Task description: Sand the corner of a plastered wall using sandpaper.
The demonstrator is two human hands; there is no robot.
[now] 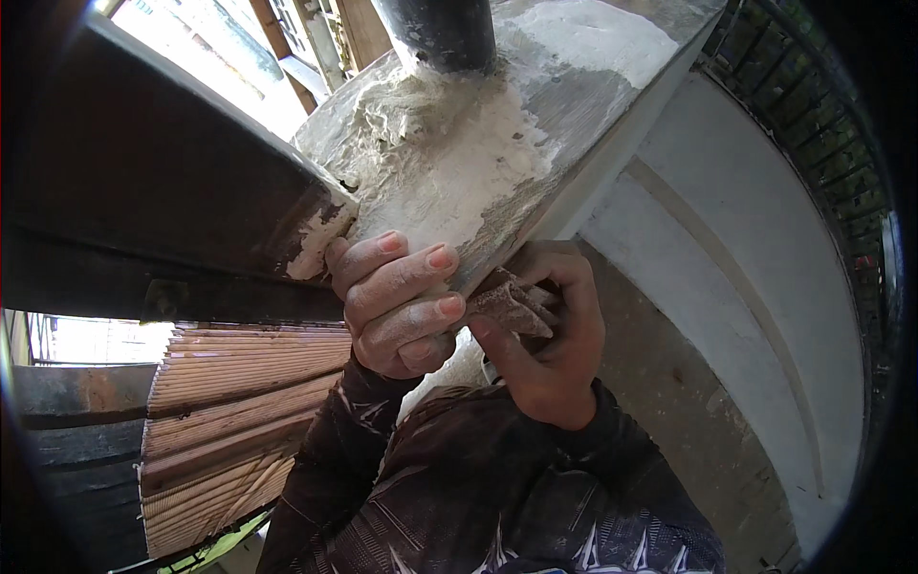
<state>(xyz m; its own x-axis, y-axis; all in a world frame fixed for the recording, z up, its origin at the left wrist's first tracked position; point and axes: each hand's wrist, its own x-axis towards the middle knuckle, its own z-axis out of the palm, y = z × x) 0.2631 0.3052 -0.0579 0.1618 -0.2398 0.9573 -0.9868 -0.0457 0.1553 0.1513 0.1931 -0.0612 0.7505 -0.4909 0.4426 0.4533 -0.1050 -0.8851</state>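
Observation:
Pale dust coats my left hand [400, 304], whose curled fingers wrap the near end of a grey concrete ledge [469, 196] patched with white plaster. Just right of it, my right hand [555, 335] is closed on a folded, brownish piece of sandpaper [513, 304]. The sandpaper lies against the right side of the ledge's near corner. Its far part is hidden behind the corner, and my thumb lies over its near edge. Rough grey-white filler [406, 110] is heaped around the foot of a dark round post [440, 36] on the ledge.
A wide dark beam [163, 182] meets the ledge from the left. Below it hangs a slatted bamboo blind [244, 411]. On the right stand a curved-looking white wall [736, 230] and a dark railing [803, 105]. Grey floor [669, 383] shows lower down.

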